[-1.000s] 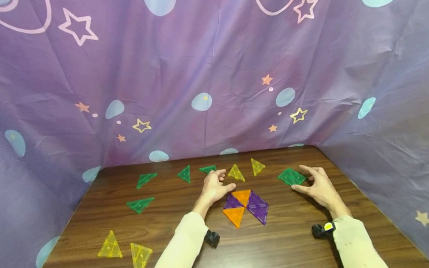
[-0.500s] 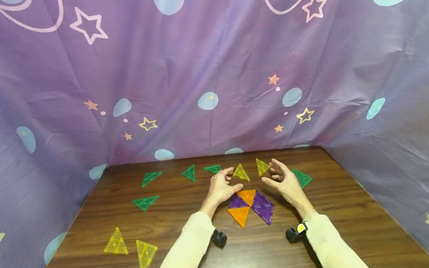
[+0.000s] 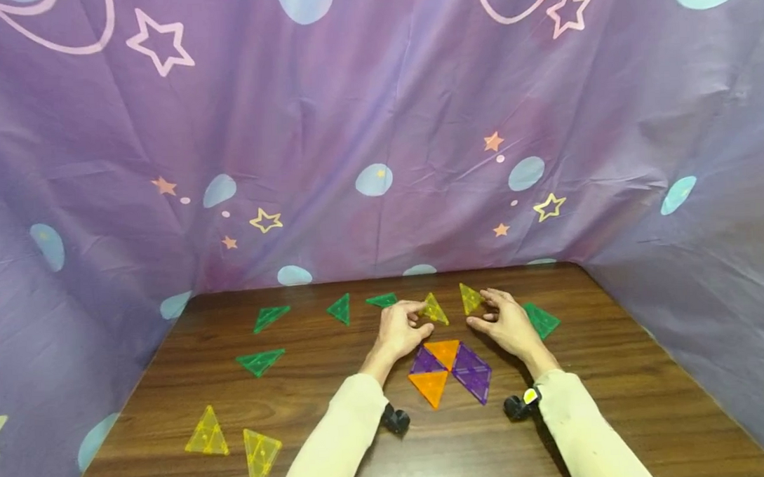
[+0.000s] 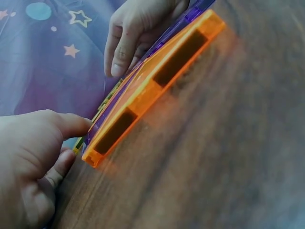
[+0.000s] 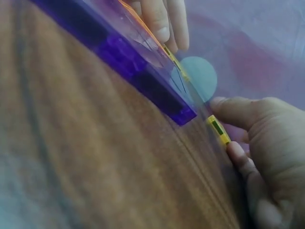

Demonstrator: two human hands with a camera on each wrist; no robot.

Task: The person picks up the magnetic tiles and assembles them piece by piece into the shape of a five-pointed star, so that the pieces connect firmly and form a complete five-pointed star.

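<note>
Several translucent triangular tiles lie flat on the wooden table. My left hand (image 3: 399,329) is at the near yellow triangle tile (image 3: 435,311), its index fingertip overlapping the tile's left edge and the thumb lower down. My right hand (image 3: 508,325) reaches to the other yellow triangle tile (image 3: 469,300), fingertips right at its right side. In the right wrist view, that yellow tile (image 5: 218,129) shows between thumb and a finger. Closer to me, an orange tile (image 3: 441,351), another orange tile (image 3: 430,387) and purple tiles (image 3: 471,372) lie edge to edge as a partial ring.
A green tile (image 3: 541,320) lies just right of my right hand. Several green triangle tiles (image 3: 340,309) are spread to the left and back. Two larger yellow triangles (image 3: 207,435) sit at the front left. A purple patterned cloth (image 3: 329,163) hangs behind the table.
My right hand has left the green tile and moved leftward to the right-hand yellow triangle. My left hand has edged slightly to the left-hand yellow triangle. The tiles stay in place.
</note>
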